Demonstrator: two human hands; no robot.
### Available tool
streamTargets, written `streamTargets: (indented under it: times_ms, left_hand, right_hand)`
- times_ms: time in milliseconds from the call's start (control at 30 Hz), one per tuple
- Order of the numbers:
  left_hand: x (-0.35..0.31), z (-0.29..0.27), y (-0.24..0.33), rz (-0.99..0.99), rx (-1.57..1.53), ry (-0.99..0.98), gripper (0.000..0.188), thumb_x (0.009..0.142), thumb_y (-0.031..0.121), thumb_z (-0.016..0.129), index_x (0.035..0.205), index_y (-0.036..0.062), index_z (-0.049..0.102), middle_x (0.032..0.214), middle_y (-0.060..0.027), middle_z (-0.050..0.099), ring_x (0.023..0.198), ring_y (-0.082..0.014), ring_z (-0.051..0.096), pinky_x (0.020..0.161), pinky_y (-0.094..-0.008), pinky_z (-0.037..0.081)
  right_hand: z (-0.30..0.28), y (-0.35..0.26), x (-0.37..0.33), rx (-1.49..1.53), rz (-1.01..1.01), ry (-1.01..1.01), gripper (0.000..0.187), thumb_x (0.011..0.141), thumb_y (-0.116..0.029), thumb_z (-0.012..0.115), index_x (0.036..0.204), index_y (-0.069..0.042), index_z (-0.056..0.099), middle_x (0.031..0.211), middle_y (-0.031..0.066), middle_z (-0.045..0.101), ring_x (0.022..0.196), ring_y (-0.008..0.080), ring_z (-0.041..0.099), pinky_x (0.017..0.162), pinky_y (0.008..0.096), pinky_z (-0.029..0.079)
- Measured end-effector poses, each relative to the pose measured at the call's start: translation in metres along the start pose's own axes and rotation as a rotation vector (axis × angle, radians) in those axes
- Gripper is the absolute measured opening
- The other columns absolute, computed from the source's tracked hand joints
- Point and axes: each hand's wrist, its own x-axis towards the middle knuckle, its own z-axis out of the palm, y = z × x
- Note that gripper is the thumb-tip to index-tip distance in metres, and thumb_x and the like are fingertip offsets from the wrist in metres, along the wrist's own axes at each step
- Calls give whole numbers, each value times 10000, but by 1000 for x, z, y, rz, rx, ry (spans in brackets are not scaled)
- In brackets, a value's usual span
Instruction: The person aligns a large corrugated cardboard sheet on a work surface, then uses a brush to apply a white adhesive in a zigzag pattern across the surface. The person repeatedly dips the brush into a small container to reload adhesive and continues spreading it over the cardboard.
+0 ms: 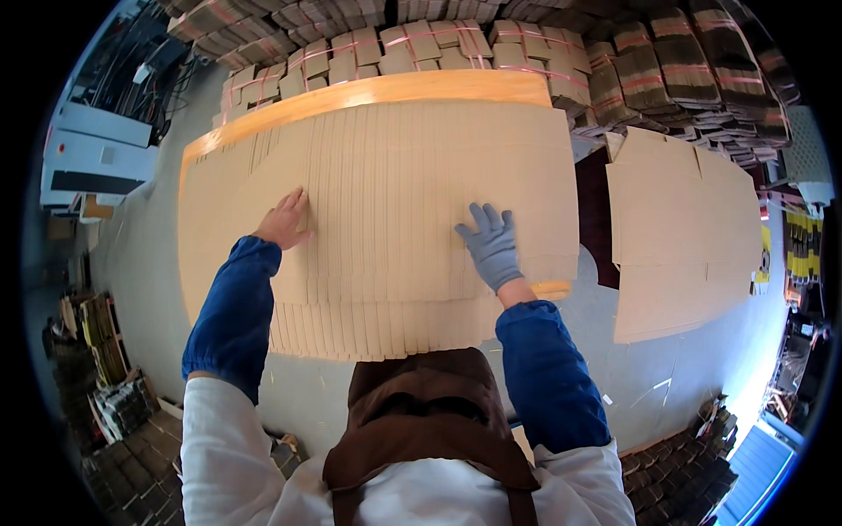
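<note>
— Our bare left hand (285,219) lies palm down, its fingers stretched out and its thumb apart from them. What do we see under it?

— We see a broad spread of flat tan corrugated cardboard sheets (386,193), overlapping like fanned cards, their edges forming close lines that run away from us. Our left fingers reach the first of those lines.

— And our right hand (496,241), in its blue-grey fabric glove (494,256)?

— Its fingers splay wide over the smoother right-hand part of the same sheets. Both our hands are spread rather than curled, set well apart.

— Where do we have the sheets?

— On a long orange-yellow wooden tabletop (377,90), whose far edge shows beyond them. Their near ends come right up to our brown fabric apron (421,438).

— What else stands around us?

— To our right, another flat piece of tan cardboard (684,228), with a dark reddish-brown surface (596,219) showing in the gap. Past the table we have rows of stacked brown cardboard bundles (430,44) tied with pink straps
</note>
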Motion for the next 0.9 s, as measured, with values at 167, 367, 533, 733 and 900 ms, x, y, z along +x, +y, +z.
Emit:
streamTargets:
  times_ms: [167,367,533,733,900]
  left_hand:
    - [3,-6,7,-14,-4,-42,905,816,360,714,1495,-56,285,1572,-228,261,1444,-373,288,1175,-390,302]
    - [0,4,-4,-29,0,22,802,857,334,659,1484,-26,311,1574,-211,271,1438,-357,311,1126,-444,372]
    - [-2,-2,2,-58,-4,1,720,907,319,598,1497,17,318,1585,-167,271,1441,-338,306,1113,-491,370]
    - [-4,-11,6,-65,16,-37,710,919,300,593,1512,33,307,1591,-144,269,1448,-324,292,1134,-492,336]
    - [-6,-12,2,-26,-2,-4,679,931,298,587,1503,38,329,1581,-128,289,1427,-308,318,1124,-478,347]
  right_hand:
    - [-11,-4,11,121,91,-162,346,885,-359,654,1215,-256,665,1500,128,395,1398,369,316,1107,603,237]
    - [-30,-38,29,117,281,-230,430,843,-475,688,1178,-207,675,1486,137,411,1408,361,303,1109,611,217]
    - [-29,-46,36,52,260,-252,463,840,-432,705,1242,-217,622,1519,112,357,1416,342,292,1114,627,198]
    - [-17,-51,38,20,61,-129,464,852,-311,700,1301,-251,598,1532,116,343,1429,326,291,1117,619,203]
    - [-14,-54,39,-66,-5,-173,425,873,-265,663,1295,-265,611,1528,129,365,1421,330,319,1113,606,216]
